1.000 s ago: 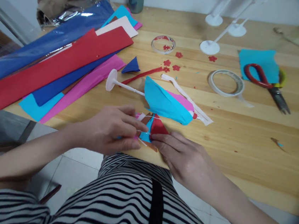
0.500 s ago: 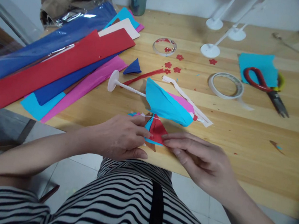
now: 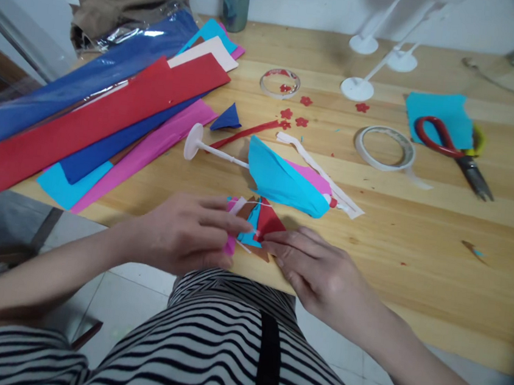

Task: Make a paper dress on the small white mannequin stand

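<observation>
Small paper scraps lie by the table's front edge: a red piece point(image 3: 269, 219), a light-blue piece point(image 3: 248, 233), a brown piece point(image 3: 260, 253) and a magenta piece point(image 3: 230, 246). My right hand point(image 3: 322, 267) has its fingers closed at the lower edge of the red piece; the fingertips are partly hidden. Over the left side of the scraps is my left hand point(image 3: 193, 232), fingers stretched out and apart, with a fingertip near the light-blue piece. Just beyond them, a white stand point(image 3: 193, 141) lies on its side with a doll-like figure wrapped in light-blue paper point(image 3: 281, 180).
Long paper strips point(image 3: 109, 116) are piled at the left. Red paper flowers point(image 3: 301, 122), a clear tape ring point(image 3: 263, 89), a white tape roll point(image 3: 358, 148) and red-handled scissors point(image 3: 436, 144) lie beyond. White stands point(image 3: 356, 89) stand at the back.
My left hand has drawn back leftward, uncovering more of the light-blue and magenta scraps. My right hand has shifted left over the lower edge of the red piece.
</observation>
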`<control>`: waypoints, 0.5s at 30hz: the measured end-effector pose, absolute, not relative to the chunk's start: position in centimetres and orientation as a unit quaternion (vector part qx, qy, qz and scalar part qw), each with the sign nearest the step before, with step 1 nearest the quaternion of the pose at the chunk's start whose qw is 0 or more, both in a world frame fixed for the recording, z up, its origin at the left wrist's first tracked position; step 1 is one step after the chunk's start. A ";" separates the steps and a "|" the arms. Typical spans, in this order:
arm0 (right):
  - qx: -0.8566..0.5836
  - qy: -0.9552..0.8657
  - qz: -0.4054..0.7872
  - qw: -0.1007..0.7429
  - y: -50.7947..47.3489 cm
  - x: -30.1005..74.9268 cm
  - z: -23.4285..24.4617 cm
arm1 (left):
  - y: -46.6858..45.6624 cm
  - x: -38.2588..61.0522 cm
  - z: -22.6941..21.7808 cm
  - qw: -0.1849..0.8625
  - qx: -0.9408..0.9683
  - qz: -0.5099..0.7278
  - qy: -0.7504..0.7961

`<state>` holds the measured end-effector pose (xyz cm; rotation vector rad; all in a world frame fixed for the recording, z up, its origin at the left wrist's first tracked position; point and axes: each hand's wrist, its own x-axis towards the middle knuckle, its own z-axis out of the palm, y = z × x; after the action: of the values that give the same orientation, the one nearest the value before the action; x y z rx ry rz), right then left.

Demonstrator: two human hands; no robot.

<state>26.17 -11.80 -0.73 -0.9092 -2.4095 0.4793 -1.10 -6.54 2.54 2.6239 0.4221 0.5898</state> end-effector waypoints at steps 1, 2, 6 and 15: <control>-0.335 -0.882 0.192 0.269 -11.9 26.2 -0.8 | -6.4 -1.5 2.5 0.210 0.932 0.217 0.202; -0.335 -0.873 0.210 0.285 -12.0 26.3 -0.9 | -6.3 -1.8 2.5 0.209 0.916 0.215 0.265; -0.373 -0.825 0.237 0.352 -12.1 26.7 -1.2 | -6.3 -2.7 1.6 0.232 0.826 0.167 0.485; -0.494 -0.833 0.084 0.235 -11.1 25.8 -2.3 | -7.2 -1.9 1.7 0.296 0.766 0.036 0.570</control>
<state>25.79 -11.11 -2.32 -1.3552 -2.2863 0.2299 -1.85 -7.22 1.71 2.0373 1.5163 0.0946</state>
